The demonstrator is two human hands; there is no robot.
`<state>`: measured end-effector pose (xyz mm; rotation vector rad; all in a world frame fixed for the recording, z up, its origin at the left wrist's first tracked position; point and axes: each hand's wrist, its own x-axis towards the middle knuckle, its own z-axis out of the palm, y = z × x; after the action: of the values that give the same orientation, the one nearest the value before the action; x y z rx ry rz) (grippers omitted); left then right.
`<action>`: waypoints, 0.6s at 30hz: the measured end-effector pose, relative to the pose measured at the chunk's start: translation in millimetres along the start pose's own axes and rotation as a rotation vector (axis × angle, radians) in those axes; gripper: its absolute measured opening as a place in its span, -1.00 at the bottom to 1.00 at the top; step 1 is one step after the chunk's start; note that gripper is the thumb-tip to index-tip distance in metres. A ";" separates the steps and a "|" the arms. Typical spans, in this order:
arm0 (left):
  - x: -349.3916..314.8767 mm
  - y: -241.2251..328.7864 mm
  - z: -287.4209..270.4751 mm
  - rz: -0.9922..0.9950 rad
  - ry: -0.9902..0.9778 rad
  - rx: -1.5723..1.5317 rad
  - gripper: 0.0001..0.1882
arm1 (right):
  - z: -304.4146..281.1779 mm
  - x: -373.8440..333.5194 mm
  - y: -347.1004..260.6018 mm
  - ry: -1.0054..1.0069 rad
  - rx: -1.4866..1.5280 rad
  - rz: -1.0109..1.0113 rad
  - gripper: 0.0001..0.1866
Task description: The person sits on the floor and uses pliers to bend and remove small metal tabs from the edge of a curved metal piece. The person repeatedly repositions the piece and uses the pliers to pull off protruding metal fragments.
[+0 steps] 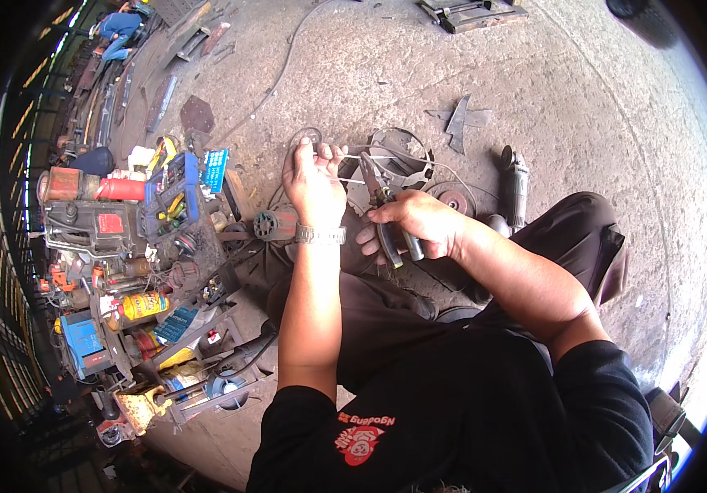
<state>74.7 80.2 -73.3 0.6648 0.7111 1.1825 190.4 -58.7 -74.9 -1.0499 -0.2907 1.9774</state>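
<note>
My left hand, with a metal watch at its wrist, is raised over the floor in front of me. Its fingers are closed on a thin pale wire that runs toward the right. In my right hand is a pair of pliers, its dark handles pointing back to me. The pliers' jaws point up beside the wire; whether they bite on it I cannot tell. Beneath the hands lies a round metal part with a dark ring. A grinding disc shows just right of the pliers.
An angle grinder lies to the right, near my knee. Cut metal plates rest farther off. On the left stand a blue tool tray, a grey case, a yellow bottle and a motor-like part. A person crouches far left.
</note>
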 end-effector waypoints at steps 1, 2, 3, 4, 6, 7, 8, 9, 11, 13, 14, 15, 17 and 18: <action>-0.2 -0.4 0.0 0.003 -0.002 -0.001 -0.88 | 0.9 -1.2 -0.2 -0.006 0.020 0.003 -0.66; -0.4 -0.8 0.3 0.007 -0.004 -0.002 -0.89 | 1.9 -2.3 -0.8 -0.012 0.040 0.006 -0.66; 0.0 -1.9 -0.5 0.005 -0.026 -0.007 -0.89 | 3.2 -3.4 -2.0 -0.027 0.025 0.006 -0.66; 0.1 -3.1 -1.6 0.004 -0.048 -0.012 -0.90 | 4.7 -4.4 -3.2 -0.043 0.009 0.006 -0.66; 0.5 -4.9 -3.7 0.011 -0.076 -0.014 -0.90 | 8.0 -5.9 -6.1 -0.070 -0.005 0.011 -0.67; 0.0 -5.5 -2.9 0.015 -0.084 -0.013 -0.90 | 9.2 -6.7 -7.7 -0.079 -0.002 0.014 -0.67; -0.4 -5.7 -2.3 0.020 -0.092 -0.011 -0.90 | 9.7 -7.1 -8.4 -0.088 0.000 0.017 -0.67; -0.9 -5.6 -2.0 0.019 -0.100 -0.018 -0.90 | 9.4 -7.3 -7.3 -0.098 0.013 0.006 -0.67; -1.7 -4.0 -2.2 0.023 -0.114 -0.031 -0.90 | 9.5 -7.5 -3.8 -0.124 0.034 -0.014 -0.67; -2.5 -2.8 -1.8 0.029 -0.116 -0.032 -0.90 | 11.4 -10.7 -3.2 -0.124 0.080 -0.018 -0.67; -3.0 -2.5 -1.3 0.031 -0.117 -0.033 -0.91 | 11.9 -11.6 -3.1 -0.124 0.104 -0.020 -0.67; -3.4 -2.6 -0.6 0.034 -0.110 -0.031 -0.88 | 11.3 -10.2 -2.2 -0.114 0.087 -0.019 -0.67; -4.9 -1.6 3.4 0.040 -0.099 -0.028 -0.82 | 9.7 -6.8 0.3 -0.095 0.054 -0.021 -0.68; -4.8 -1.3 3.4 0.039 -0.109 -0.028 -0.82 | 9.6 -6.7 0.5 -0.089 0.055 -0.022 -0.67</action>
<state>77.1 74.9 -71.5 0.7166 0.5916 1.1804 184.7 -62.5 -65.4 -0.9219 -0.2928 2.0040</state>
